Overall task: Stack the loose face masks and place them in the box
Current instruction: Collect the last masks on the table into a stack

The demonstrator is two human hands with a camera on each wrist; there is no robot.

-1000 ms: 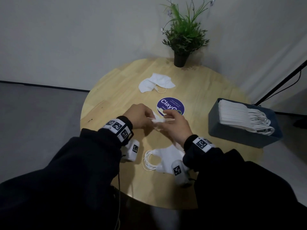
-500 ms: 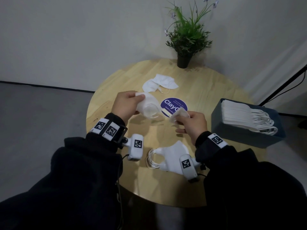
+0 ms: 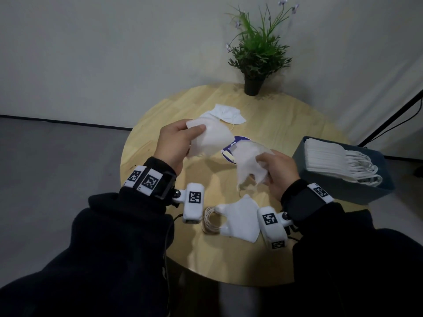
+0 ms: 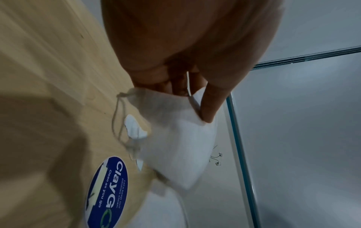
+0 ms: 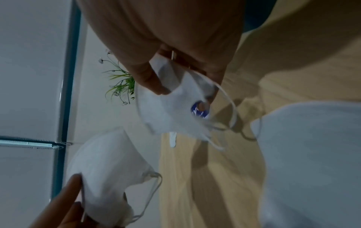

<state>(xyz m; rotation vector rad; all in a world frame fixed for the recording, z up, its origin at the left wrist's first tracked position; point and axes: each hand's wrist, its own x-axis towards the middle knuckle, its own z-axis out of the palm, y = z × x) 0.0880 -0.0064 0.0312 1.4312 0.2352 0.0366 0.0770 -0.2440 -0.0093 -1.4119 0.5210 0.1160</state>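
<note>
My left hand (image 3: 176,143) pinches a white face mask (image 3: 211,139) by its edge, lifted above the round wooden table (image 3: 274,133). In the left wrist view the thumb presses that mask (image 4: 175,138). My right hand (image 3: 278,171) grips a second white mask (image 3: 249,164) just to the right, seen up close with its ear loops dangling (image 5: 175,108). A small stack of masks (image 3: 238,217) lies on the table near me, between my wrists. More loose masks (image 3: 226,114) lie at the far side. The dark blue box (image 3: 338,191) at the right holds a row of stacked masks (image 3: 332,161).
A potted plant (image 3: 256,56) stands at the table's far edge. A round purple sticker (image 3: 229,152) sits at the table's middle, partly hidden by the held masks. A black stand leg (image 3: 393,120) slants behind the box. Grey floor lies to the left.
My hands have pulled apart, each with its own mask. The left hand rose and went left, the right hand drew right, and both masks have spread open.
</note>
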